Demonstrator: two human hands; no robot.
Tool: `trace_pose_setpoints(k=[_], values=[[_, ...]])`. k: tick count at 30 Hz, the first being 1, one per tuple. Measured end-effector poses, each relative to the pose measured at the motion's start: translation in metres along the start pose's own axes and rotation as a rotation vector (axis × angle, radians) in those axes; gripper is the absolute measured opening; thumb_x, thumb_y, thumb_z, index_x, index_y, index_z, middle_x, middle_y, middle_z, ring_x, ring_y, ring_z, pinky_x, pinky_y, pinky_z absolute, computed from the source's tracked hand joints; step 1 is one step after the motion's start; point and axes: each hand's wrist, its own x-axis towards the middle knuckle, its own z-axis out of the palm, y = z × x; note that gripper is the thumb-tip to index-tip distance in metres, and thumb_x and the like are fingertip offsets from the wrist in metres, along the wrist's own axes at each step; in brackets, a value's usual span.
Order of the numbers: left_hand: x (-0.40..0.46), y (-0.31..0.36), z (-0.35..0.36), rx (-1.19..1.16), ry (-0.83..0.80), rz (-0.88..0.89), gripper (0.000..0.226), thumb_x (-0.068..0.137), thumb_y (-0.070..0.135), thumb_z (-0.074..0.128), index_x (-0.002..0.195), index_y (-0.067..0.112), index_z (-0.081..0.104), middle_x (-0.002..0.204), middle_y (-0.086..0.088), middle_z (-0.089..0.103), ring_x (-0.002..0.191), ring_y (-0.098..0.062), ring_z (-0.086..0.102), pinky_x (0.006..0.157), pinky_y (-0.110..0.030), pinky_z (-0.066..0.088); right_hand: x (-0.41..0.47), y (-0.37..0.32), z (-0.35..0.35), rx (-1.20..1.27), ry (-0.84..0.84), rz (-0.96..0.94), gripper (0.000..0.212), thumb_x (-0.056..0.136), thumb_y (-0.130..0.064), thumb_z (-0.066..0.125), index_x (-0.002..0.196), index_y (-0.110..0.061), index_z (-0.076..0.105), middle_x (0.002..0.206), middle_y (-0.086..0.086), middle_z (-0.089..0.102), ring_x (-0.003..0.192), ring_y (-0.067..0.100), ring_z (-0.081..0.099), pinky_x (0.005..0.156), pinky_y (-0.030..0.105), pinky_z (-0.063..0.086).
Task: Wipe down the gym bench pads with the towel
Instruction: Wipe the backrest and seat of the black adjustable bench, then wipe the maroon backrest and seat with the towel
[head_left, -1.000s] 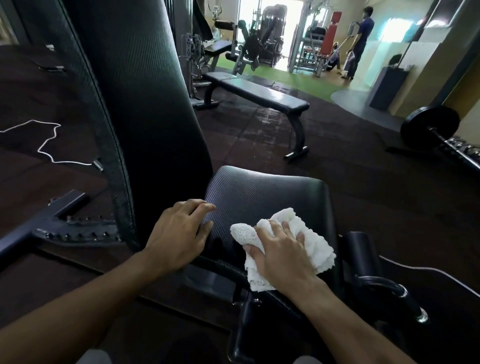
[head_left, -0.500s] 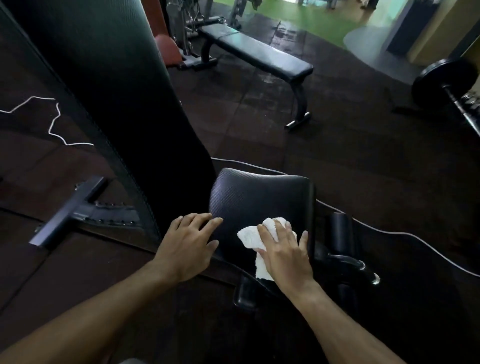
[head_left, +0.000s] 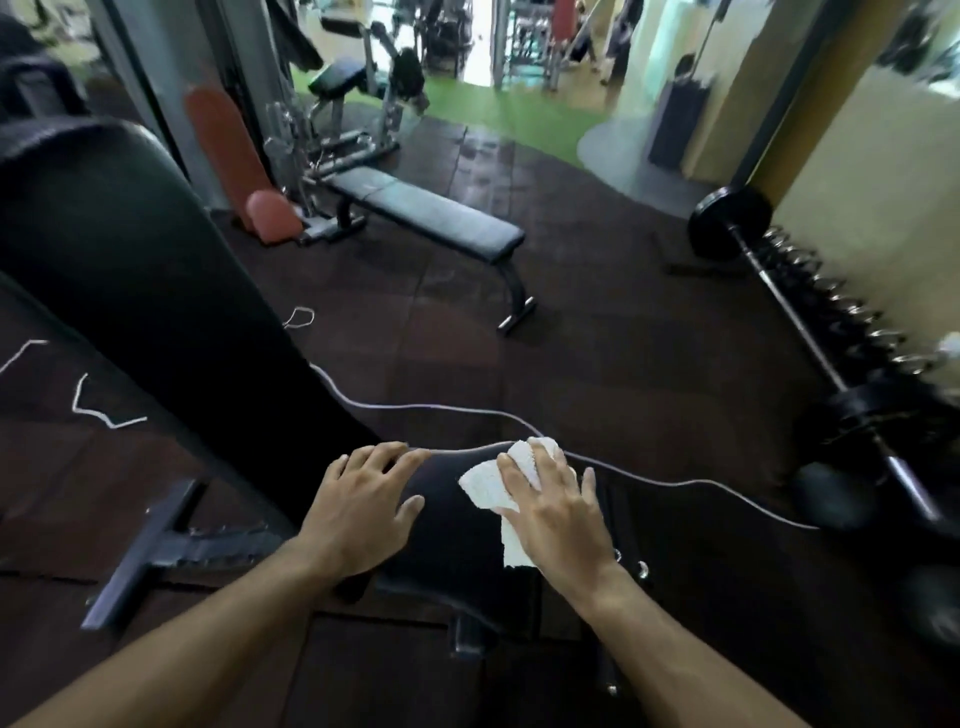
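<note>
Head view: our right hand (head_left: 558, 512) presses the white towel (head_left: 493, 483) flat on the seat pad (head_left: 447, 525) of the bench, fingers straight and spread, no curl round the cloth. Towel sits under that grip, bunched, with part sticking out past the fingertips and a strip hanging toward the wrist side. Our left hand (head_left: 363, 512) rests just beside it on the same pad, fingers relaxed and spread, holding nothing; a bare strip of pad lies between the two hands. Inclined back pad (head_left: 130, 291) rises left of the left hand, dark and textured. Bench frame foot (head_left: 150, 556) lies on the floor below-left of that hand. White cable (head_left: 675, 483) runs across the floor just beyond the right fingertips, off to the right. Flat bench (head_left: 431, 210) stands well beyond both hands. Barbell (head_left: 779, 291) with black plate lies far right of the grip, by the wall. Frame is motion-blurred at the edges.
</note>
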Motion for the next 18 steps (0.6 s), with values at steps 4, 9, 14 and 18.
trace_pose_setpoints(k=[4,9,14,18], values=[[0.034,0.014,-0.024,-0.018,0.012,0.108,0.058,0.085,0.051,0.047,0.142,0.040,0.045,0.145,0.009,0.049,0.134,-0.020,0.045,0.110,-0.048,0.036,0.003,0.015,-0.032,-0.117,0.056,0.079,0.071,0.075,-0.050,0.083,0.135,-0.023,0.058,0.141,0.021,0.057,0.121,0.044,0.062,0.083,0.072,0.053],[0.089,0.030,-0.040,-0.056,-0.017,0.314,0.063,0.084,0.056,0.043,0.145,0.041,0.040,0.147,0.009,0.046,0.137,-0.020,0.040,0.113,-0.048,0.032,0.003,0.028,-0.054,-0.231,0.068,0.265,0.070,0.076,-0.053,0.081,0.135,-0.024,0.059,0.141,0.021,0.058,0.119,0.043,0.064,0.083,0.071,0.054],[0.126,0.056,-0.042,-0.072,-0.057,0.610,0.065,0.087,0.059,0.047,0.147,0.037,0.037,0.148,0.006,0.044,0.138,-0.022,0.039,0.113,-0.048,0.033,-0.020,0.027,-0.075,-0.247,0.068,0.534,0.071,0.076,-0.049,0.083,0.135,-0.021,0.055,0.139,0.024,0.057,0.118,0.043,0.064,0.080,0.073,0.053],[0.128,0.092,-0.036,-0.109,-0.129,0.806,0.066,0.091,0.058,0.051,0.150,0.037,0.032,0.152,0.009,0.038,0.141,-0.019,0.033,0.116,-0.043,0.028,-0.061,0.017,-0.090,-0.284,0.028,0.778,0.076,0.077,-0.044,0.085,0.138,-0.022,0.047,0.140,0.024,0.056,0.120,0.042,0.062,0.082,0.071,0.054]])
